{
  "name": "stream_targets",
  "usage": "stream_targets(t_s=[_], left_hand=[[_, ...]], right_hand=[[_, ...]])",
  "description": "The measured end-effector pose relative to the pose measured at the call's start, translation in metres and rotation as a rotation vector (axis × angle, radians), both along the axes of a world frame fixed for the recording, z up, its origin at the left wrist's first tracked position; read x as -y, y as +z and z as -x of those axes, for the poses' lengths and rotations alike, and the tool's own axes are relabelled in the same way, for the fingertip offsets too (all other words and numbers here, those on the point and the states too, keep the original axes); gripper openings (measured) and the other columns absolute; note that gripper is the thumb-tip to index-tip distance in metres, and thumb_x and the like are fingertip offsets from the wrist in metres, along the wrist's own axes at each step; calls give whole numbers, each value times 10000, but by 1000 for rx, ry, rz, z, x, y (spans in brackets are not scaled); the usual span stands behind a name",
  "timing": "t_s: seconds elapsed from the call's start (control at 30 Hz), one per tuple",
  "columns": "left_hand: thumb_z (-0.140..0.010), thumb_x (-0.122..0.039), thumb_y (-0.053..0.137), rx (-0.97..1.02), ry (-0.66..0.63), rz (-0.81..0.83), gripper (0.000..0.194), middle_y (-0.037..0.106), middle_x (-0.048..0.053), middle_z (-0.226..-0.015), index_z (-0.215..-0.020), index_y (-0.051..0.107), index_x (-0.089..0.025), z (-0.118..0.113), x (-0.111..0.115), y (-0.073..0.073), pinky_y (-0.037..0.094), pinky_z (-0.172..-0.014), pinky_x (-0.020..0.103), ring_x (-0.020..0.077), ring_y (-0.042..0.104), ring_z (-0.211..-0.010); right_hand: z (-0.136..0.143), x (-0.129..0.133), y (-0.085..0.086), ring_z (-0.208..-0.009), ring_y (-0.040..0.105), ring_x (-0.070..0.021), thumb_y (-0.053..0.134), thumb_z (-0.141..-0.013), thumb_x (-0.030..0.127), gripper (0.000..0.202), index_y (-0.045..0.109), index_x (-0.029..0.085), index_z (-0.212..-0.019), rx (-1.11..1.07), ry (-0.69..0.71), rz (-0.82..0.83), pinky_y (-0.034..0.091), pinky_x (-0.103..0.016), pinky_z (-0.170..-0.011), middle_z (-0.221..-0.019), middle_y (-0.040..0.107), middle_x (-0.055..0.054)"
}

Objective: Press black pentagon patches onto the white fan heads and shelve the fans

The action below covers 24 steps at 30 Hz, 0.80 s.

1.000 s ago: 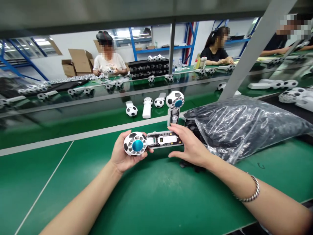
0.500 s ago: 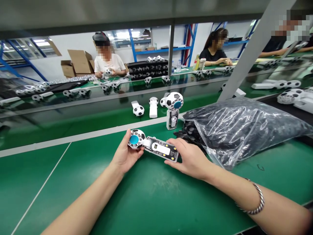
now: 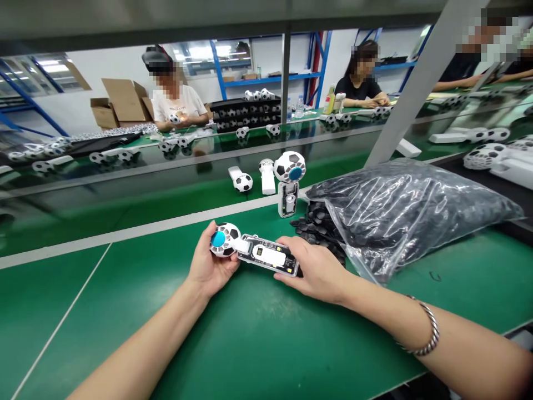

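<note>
A handheld fan with a football-patterned head point(image 3: 225, 239) and a blue centre lies across both hands. Its handle point(image 3: 268, 256) is open-faced, baring a dark circuit board and a white oblong part. My left hand point(image 3: 212, 264) is closed round the fan's head, thumb on its upper side. The far end of the handle is gripped by my right hand point(image 3: 316, 271), thumb and fingers on opposite edges. Just beyond, a similar fan point(image 3: 290, 169) stands upright on the bench, its handle also uncovered. Small black pieces point(image 3: 318, 222) lie heaped behind my right hand.
A clear plastic bag point(image 3: 416, 214) of black pieces lies at right on the green bench point(image 3: 233, 344). Beyond the pale bench edge, fans point(image 3: 242, 181) lie on a green conveyor belt. A slanted grey post point(image 3: 410, 83) rises at right. Co-workers point(image 3: 179, 105) sit across the line.
The fans lying on the belt have slid right relative to the bench, one now hidden behind the upright fan. Both hands keep their hold on the fan; the view has shifted slightly.
</note>
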State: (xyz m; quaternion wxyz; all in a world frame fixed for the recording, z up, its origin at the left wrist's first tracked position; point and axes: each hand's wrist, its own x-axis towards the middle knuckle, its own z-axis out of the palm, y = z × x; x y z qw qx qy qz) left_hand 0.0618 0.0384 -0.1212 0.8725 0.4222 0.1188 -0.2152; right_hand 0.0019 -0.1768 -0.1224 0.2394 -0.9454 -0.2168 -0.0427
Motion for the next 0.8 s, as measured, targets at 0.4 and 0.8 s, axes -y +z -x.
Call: stream_targets(t_s=[0.4,0.8], left_hand=[[-818,-204,544,107,-229,20,256,573,86,-1050,-1069,518,-156,19,18,-7,504,-761,284,170,568,-900],[-771,-166,591,247,-85,-349,239,599,59,-1014,-991,512,-214,-34,-6,8,505,-720,297,172,583,-859]], right_hand=[[1,1,-4,-1020,492,-210,677,-727,444,670,320,231,-1253,-86,41,-230,439,-332,-827,-1167,488,-47],[9,-6,-2,-936,523,-199,704,-710,330,751,273,242,-1319,-162,77,-244,468,-284,-799,-1242,376,-72]])
